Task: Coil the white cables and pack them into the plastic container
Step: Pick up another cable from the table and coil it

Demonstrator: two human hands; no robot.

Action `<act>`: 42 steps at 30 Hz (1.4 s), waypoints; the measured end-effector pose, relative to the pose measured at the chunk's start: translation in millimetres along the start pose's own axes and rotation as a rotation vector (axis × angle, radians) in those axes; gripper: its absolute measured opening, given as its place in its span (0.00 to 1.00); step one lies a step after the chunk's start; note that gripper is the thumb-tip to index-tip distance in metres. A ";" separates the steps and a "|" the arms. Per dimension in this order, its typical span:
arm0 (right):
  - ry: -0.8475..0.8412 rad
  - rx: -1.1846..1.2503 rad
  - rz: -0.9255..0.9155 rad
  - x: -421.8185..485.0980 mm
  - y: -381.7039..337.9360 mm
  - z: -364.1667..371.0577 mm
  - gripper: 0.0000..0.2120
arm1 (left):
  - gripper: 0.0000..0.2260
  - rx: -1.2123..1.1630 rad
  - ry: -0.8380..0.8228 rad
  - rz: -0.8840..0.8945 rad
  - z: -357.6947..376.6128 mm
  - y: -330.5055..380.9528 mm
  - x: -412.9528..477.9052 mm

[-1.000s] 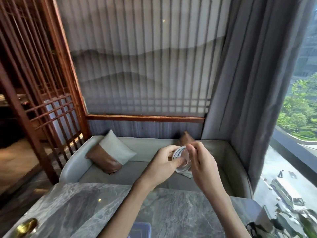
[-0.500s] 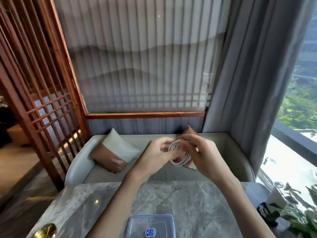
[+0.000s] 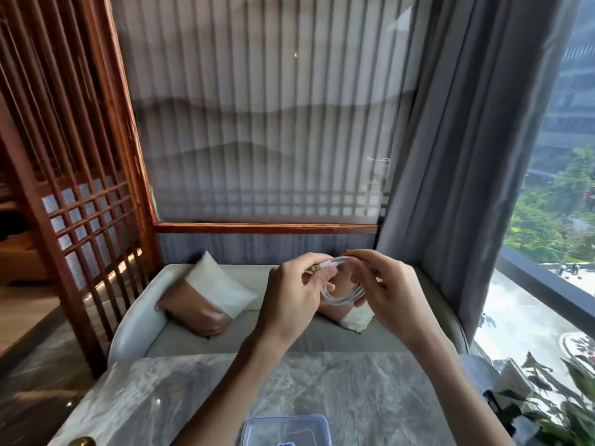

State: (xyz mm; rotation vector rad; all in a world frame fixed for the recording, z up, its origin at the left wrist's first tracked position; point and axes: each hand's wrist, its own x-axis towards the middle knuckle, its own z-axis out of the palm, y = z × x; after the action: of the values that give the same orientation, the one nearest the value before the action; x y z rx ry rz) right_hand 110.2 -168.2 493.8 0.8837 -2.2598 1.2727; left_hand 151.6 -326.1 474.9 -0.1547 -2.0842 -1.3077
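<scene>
A white cable [image 3: 342, 297] wound into a small coil hangs in the air between both hands, above the far edge of the marble table [image 3: 193, 397]. My left hand [image 3: 294, 300] pinches the coil's left side, with the cable's plug end showing by the thumb. My right hand [image 3: 386, 294] grips the coil's right side with curled fingers. A clear plastic container [image 3: 286, 429] sits on the table at the bottom edge of the view, partly cut off, below my forearms.
Beyond the table stands a grey sofa [image 3: 145, 320] with a brown and white cushion [image 3: 209, 300]. A wooden lattice screen [image 3: 64, 188] is on the left, a grey curtain [image 3: 467, 156] and window on the right. A plant [image 3: 553, 397] fills the lower right. A brass object [image 3: 82, 441] lies at the table's near left.
Both hands have kept turning the coil, which now hangs more open and flatter between them. The camera tilted down a little, so the container came into view at the bottom.
</scene>
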 end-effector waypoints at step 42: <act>0.176 0.031 -0.003 -1.6 0.7 24.1 0.09 | 0.17 -0.474 -0.259 -0.420 -13.5 -5.7 6.7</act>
State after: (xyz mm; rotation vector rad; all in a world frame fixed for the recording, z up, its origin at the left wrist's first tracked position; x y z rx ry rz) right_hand 110.0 -188.2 480.3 0.7540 -2.1068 1.3326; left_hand 150.3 -341.8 478.3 -0.0963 -2.0442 -2.1281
